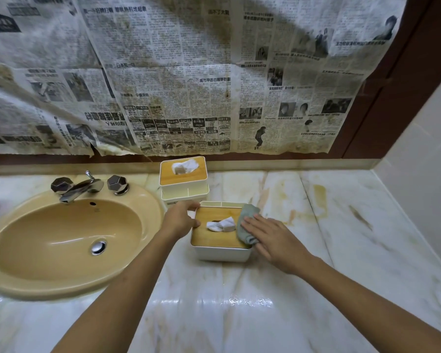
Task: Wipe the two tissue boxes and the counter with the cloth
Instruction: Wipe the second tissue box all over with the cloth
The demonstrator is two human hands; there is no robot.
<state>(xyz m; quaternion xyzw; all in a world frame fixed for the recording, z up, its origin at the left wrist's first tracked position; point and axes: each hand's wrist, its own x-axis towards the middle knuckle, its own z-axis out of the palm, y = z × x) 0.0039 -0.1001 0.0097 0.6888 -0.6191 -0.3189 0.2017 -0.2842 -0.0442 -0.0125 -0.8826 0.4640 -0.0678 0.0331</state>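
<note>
- Left hand [180, 218] curled around the near tissue box [220, 235], steadying its left edge on the worktop [316, 225].
- Right hand [273, 236] flat, fingers extended, pressing cloth [247, 225] on the lid's right side.
- Far tissue box [183, 180] just behind, against the wall.
- Risk: cloth may snag the protruding tissue [220, 224] and drag it out.

**A:** Entry for the person's body, head view. What is logged?

**B:** Two limbs only. The left forearm [127, 278] and the right forearm [354, 291] are bare skin from the wrist to the near edge of the frame.

**A:** And the hands?

**B:** The left hand [180, 217] and the right hand [273, 240] are bare as well. The right one is seen from the back, with long, slender fingers [252, 222] and faint knuckle ridges. Of the left, the back and the thumb show; its fingertips are partly hidden.

**A:** Nails, marks?

**B:** Too small to tell. The left forearm looks darker, shaded along its near side.
</note>
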